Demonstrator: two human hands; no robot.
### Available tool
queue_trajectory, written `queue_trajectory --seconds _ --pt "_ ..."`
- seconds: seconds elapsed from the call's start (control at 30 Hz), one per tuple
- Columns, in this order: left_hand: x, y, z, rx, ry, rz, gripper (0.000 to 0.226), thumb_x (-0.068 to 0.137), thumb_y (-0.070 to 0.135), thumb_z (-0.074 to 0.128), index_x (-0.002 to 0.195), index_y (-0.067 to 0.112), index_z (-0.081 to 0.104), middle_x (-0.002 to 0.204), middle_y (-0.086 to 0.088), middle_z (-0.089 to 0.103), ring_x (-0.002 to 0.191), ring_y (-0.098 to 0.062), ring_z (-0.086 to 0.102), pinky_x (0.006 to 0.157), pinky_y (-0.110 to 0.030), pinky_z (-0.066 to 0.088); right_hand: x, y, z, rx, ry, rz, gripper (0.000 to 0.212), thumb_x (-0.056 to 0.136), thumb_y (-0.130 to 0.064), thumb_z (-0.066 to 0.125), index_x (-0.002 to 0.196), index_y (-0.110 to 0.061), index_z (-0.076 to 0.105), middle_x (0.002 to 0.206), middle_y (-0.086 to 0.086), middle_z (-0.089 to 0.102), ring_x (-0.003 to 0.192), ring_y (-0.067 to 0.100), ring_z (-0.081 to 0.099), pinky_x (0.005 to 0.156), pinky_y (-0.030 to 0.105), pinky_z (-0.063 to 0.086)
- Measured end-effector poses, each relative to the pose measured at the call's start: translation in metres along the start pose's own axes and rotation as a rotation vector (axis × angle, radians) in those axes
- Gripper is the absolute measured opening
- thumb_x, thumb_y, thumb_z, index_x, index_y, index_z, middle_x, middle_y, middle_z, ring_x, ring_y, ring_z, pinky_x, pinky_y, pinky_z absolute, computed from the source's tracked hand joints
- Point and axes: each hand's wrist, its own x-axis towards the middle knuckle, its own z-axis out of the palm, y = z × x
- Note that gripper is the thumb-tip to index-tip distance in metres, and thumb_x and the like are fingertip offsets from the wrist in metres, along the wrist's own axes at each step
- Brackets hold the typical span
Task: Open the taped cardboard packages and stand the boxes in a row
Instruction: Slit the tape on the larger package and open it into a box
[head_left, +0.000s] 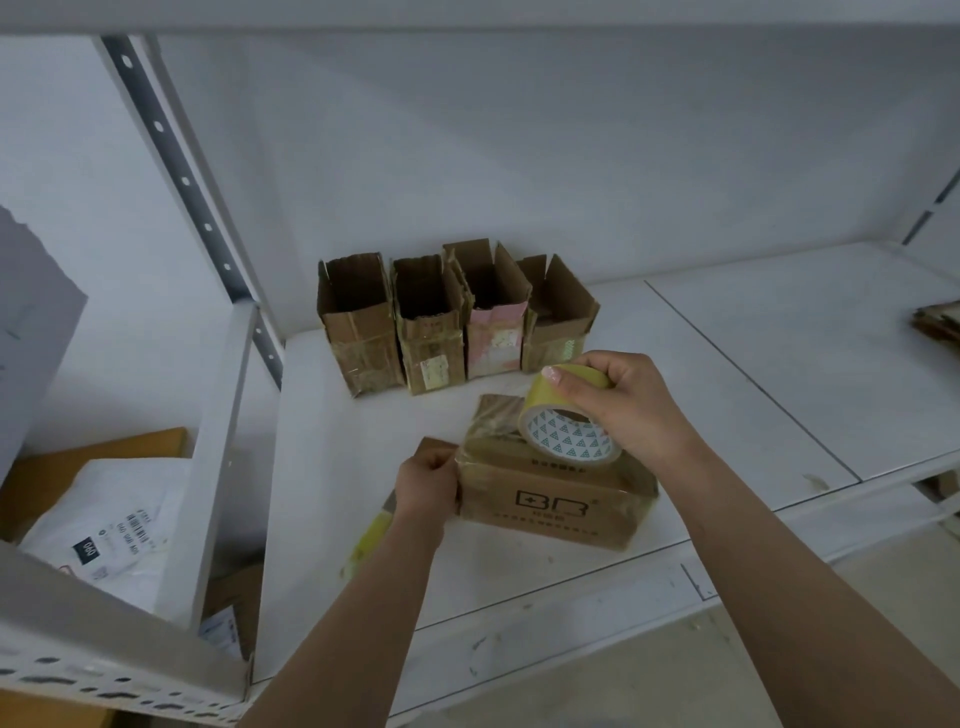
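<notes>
A white shelf (727, 374) is carrying four opened boxes (452, 317) standing in a row beyond the fingers (558, 375), and a taped cardboard package (550, 499) is lying just beneath them.

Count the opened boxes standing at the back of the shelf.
4, side by side against the back wall: the leftmost box, the second box, the pink-patched third box and the rightmost box. None seems hidden.
</notes>
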Motion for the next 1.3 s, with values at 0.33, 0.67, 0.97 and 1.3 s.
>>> queue_trajectory --seconds 0.33,0.67,0.97,1.3 --pt "-0.009 0.004 0.007 -0.071 -0.035 -0.049 0.024 0.093 0.004 0.043 0.095 0.009 0.066 0.092 -0.017 0.068 0.085 -0.031 0.063 0.081 -0.046 0.056 0.002 -0.002 0.002 -0.030 0.024 -0.012 0.029 0.084 -0.036 0.072 0.086 -0.007 0.072 0.073 0.004 0.070 0.060 0.007 0.068 0.053 0.017 0.051" --pt "-0.007 -0.008 -0.007 0.019 -0.080 0.129 0.025 0.097 0.005 0.051 0.081 0.014 0.067 0.077 -0.009 0.067 0.072 -0.025 0.060 0.063 -0.033 0.051 0.005 -0.001 0.002 -0.069 0.029 -0.028 0.031 0.086 -0.035 0.071 0.084 -0.004 0.072 0.069 0.006 0.069 0.055 0.006 0.064 0.050 0.018 0.047" --pt "-0.008 -0.012 -0.016 0.070 0.047 0.324 0.022 0.097 0.018 0.057 0.106 0.018 0.077 0.096 0.001 0.075 0.095 -0.017 0.069 0.091 -0.035 0.054 0.006 0.000 0.000 -0.073 0.014 -0.026 0.031 0.085 -0.038 0.071 0.083 -0.008 0.072 0.066 0.001 0.066 0.054 0.004 0.063 0.049 0.016 0.046" --pt "-0.022 0.037 -0.007 -0.009 -0.133 0.278 0.039 0.103 0.044 0.039 0.110 0.022 0.070 0.105 -0.001 0.073 0.098 -0.015 0.068 0.085 -0.028 0.053 0.006 -0.001 -0.002 -0.075 -0.012 -0.047 0.026 0.087 -0.035 0.070 0.082 -0.009 0.071 0.062 -0.007 0.065 0.052 -0.001 0.062 0.048 0.011 0.043"
